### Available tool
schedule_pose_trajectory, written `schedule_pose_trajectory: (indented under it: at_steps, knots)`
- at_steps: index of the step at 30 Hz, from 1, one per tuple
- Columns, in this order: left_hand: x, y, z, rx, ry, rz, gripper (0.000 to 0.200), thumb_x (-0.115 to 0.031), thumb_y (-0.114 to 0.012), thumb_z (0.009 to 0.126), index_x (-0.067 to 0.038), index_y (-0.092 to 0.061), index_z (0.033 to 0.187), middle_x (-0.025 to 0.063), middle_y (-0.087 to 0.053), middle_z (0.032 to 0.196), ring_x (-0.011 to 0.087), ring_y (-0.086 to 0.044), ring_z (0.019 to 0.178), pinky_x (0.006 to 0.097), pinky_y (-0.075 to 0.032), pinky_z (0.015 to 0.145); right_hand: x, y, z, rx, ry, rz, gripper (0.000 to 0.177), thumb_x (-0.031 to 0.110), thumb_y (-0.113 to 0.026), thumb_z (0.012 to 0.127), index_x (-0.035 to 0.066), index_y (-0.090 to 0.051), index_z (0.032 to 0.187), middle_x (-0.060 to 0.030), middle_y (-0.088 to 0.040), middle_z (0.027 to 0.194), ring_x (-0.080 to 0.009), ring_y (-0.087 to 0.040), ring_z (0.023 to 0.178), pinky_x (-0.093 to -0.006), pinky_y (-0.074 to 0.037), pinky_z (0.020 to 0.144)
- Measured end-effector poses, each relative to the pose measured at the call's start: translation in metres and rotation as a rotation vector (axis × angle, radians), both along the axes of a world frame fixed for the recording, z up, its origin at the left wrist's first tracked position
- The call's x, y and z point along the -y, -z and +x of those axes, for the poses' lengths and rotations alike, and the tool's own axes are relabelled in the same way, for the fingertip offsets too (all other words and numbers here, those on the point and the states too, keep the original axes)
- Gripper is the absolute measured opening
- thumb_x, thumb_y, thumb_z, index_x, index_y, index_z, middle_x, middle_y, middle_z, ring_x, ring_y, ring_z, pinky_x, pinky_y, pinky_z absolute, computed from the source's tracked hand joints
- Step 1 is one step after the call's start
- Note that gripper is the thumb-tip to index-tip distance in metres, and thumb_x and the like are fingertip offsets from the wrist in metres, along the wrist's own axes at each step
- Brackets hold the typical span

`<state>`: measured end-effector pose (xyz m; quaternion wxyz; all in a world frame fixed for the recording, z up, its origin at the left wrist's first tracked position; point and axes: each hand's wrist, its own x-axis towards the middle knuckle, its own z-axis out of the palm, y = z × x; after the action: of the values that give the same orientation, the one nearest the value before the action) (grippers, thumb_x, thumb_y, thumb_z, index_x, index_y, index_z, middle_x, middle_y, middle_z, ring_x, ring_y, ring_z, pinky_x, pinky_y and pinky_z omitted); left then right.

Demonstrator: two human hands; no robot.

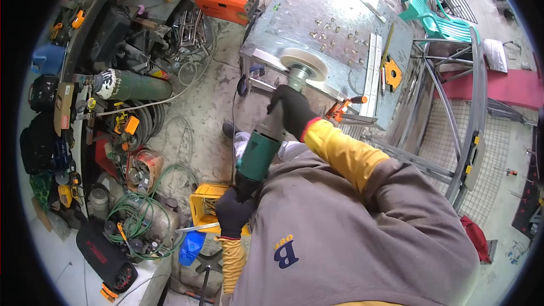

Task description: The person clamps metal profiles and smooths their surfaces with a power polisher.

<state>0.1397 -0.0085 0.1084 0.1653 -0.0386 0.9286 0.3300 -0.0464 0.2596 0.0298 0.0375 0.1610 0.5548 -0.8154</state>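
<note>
Both my gloved hands grip a green angle grinder (262, 156) with a pale round disc (306, 63). My right hand (292, 110), in a black glove, is closed around the grey front housing just behind the disc. Farther back, my left hand (233, 213) wraps the dark rear end of the body, close to my shirt. The disc overlaps a light metal bar (266, 59) along the near edge of the metal table (283, 20). Right of the disc, an orange clamp (340, 109) sits at that same edge.
Small brass-coloured pieces (345, 37) lie scattered on the table beside long metal strips (372, 71). An orange machine case (226, 1) stands on the floor. A green gas cylinder (133, 86), coiled hose (133, 215) and a yellow crate (199, 207) are leftward; a metal frame (479, 107) is rightward.
</note>
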Motion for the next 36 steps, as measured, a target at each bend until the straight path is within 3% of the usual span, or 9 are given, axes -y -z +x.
schedule_pose_trajectory:
  at_steps: [2, 4, 14, 22, 24, 27, 31, 33, 36]
  knots:
    - [0.018, 0.004, -0.009, -0.042, 0.005, -0.04, 0.035, -0.033, -0.082, 0.071, -0.007, -0.07, 0.092, 0.0178, -0.07, 0.078, 0.0405, -0.07, 0.075, 0.0504, -0.053, 0.066, 0.027, -0.042, -0.039, 0.505, 0.121, -0.398, 0.008, 0.01, -0.065, 0.09, 0.006, -0.06, 0.095, -0.0088, -0.06, 0.078, -0.0244, -0.061, 0.069, -0.0387, -0.057, 0.068]
    - [0.032, 0.003, -0.026, -0.018, -0.042, -0.148, 0.03, -0.028, -0.078, 0.072, -0.007, -0.069, 0.091, 0.0193, -0.07, 0.079, 0.0417, -0.07, 0.075, 0.0516, -0.053, 0.066, 0.055, 0.002, -0.071, 0.4, -0.023, -0.515, 0.013, 0.011, -0.071, 0.087, 0.006, -0.061, 0.094, -0.0088, -0.06, 0.076, -0.0247, -0.062, 0.067, -0.0387, -0.057, 0.065]
    - [0.034, -0.001, -0.031, -0.08, -0.051, -0.213, 0.027, -0.028, -0.075, 0.075, -0.006, -0.065, 0.086, 0.0212, -0.068, 0.077, 0.0451, -0.067, 0.073, 0.052, -0.053, 0.066, 0.068, -0.044, -0.075, 0.481, 0.071, -0.482, 0.013, 0.012, -0.07, 0.086, 0.006, -0.061, 0.092, -0.0088, -0.059, 0.074, -0.0245, -0.061, 0.064, -0.0404, -0.054, 0.061]
    - [-0.018, 0.012, 0.029, 0.057, -0.003, -0.001, 0.036, -0.038, -0.081, 0.074, -0.008, -0.069, 0.09, 0.0178, -0.069, 0.081, 0.041, -0.069, 0.077, 0.0497, -0.052, 0.067, -0.026, -0.046, 0.017, 0.452, 0.122, -0.294, 0.014, 0.009, -0.069, 0.089, 0.004, -0.06, 0.098, -0.0098, -0.063, 0.082, -0.0237, -0.065, 0.075, -0.0381, -0.057, 0.074]
    - [-0.026, 0.01, 0.034, 0.064, 0.018, -0.012, 0.038, -0.042, -0.081, 0.076, -0.009, -0.069, 0.091, 0.0177, -0.069, 0.082, 0.0407, -0.069, 0.079, 0.05, -0.052, 0.068, -0.046, -0.048, 0.049, 0.005, -0.185, 0.363, 0.011, -0.003, -0.059, 0.092, 0.003, -0.058, 0.102, -0.009, -0.062, 0.087, -0.0225, -0.066, 0.08, -0.0367, -0.057, 0.076]
    - [-0.031, 0.011, 0.04, 0.161, 0.042, -0.067, 0.039, -0.042, -0.082, 0.075, -0.009, -0.07, 0.092, 0.0181, -0.069, 0.083, 0.0407, -0.069, 0.079, 0.0495, -0.052, 0.068, -0.063, -0.038, 0.055, 0.334, -0.034, -0.145, 0.018, -0.009, -0.046, 0.096, 0.003, -0.056, 0.104, -0.0085, -0.06, 0.091, -0.0223, -0.066, 0.084, -0.0376, -0.058, 0.08]
    - [-0.029, -0.001, 0.033, 0.114, 0.046, -0.008, 0.037, -0.036, -0.082, 0.073, -0.008, -0.071, 0.094, 0.0171, -0.069, 0.081, 0.0394, -0.069, 0.077, 0.0498, -0.053, 0.067, -0.058, -0.019, 0.056, 0.268, -0.034, -0.3, 0.016, -0.006, -0.046, 0.097, 0.003, -0.057, 0.106, -0.0085, -0.06, 0.09, -0.0228, -0.065, 0.083, -0.0388, -0.058, 0.08]
    - [-0.023, -0.001, 0.029, 0.11, 0.017, 0.028, 0.036, -0.034, -0.081, 0.072, -0.007, -0.07, 0.093, 0.0167, -0.069, 0.081, 0.0389, -0.07, 0.076, 0.0499, -0.053, 0.067, -0.034, -0.031, 0.038, 0.3, -0.026, -0.187, 0.01, 0.002, -0.052, 0.098, 0.003, -0.058, 0.105, -0.0086, -0.06, 0.088, -0.0237, -0.064, 0.081, -0.0392, -0.057, 0.079]
    - [-0.002, 0.006, 0.021, 0.032, -0.023, 0.007, 0.033, -0.031, -0.08, 0.071, -0.006, -0.069, 0.091, 0.0172, -0.07, 0.08, 0.0396, -0.069, 0.075, 0.0504, -0.054, 0.066, 0.013, -0.048, -0.014, 0.536, 0.112, -0.41, 0.017, 0.02, -0.071, 0.09, 0.007, -0.06, 0.093, -0.0085, -0.059, 0.075, -0.0242, -0.061, 0.067, -0.04, -0.055, 0.065]
